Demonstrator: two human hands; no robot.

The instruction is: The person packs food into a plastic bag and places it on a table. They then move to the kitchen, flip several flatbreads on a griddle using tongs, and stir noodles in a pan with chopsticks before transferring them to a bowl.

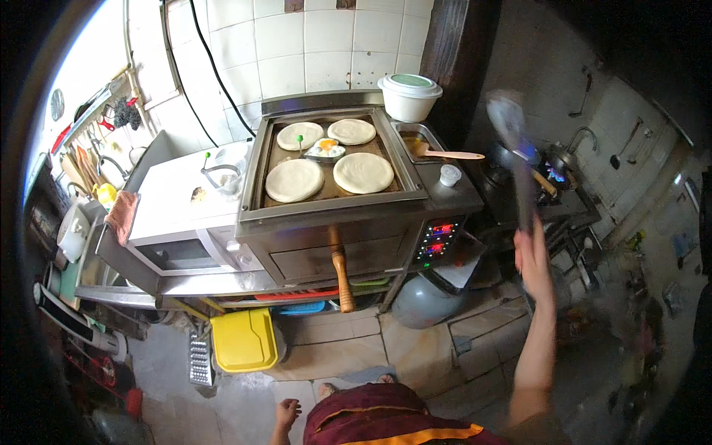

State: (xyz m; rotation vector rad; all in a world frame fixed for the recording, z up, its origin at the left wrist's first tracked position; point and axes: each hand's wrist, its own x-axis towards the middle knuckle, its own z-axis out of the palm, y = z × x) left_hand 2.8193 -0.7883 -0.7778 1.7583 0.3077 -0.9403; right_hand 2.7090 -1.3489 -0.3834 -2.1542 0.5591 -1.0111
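Observation:
My right hand [533,267] is raised at the right, shut on the handle of a long ladle [514,128], blurred by motion, its bowl up beside the dark stove. My left hand [288,411] hangs low beside my maroon apron [367,414], fingers loosely curled, with nothing seen in it. Before me, several round flat dough pieces [295,181] lie on the griddle [328,198]. Between them an egg with an orange yolk [326,148] sits in a small mould. A pan of brown liquid [417,133] with a pink-handled brush [453,154] adjoins the griddle.
A white lidded tub [410,100] stands behind the pan. Left of the griddle is a white microwave [183,250]. A wooden handle [345,281] juts from the oven front. A lit gas burner [554,173] lies at the right. On the floor are a yellow-lidded bin [245,342] and a gas cylinder [425,303].

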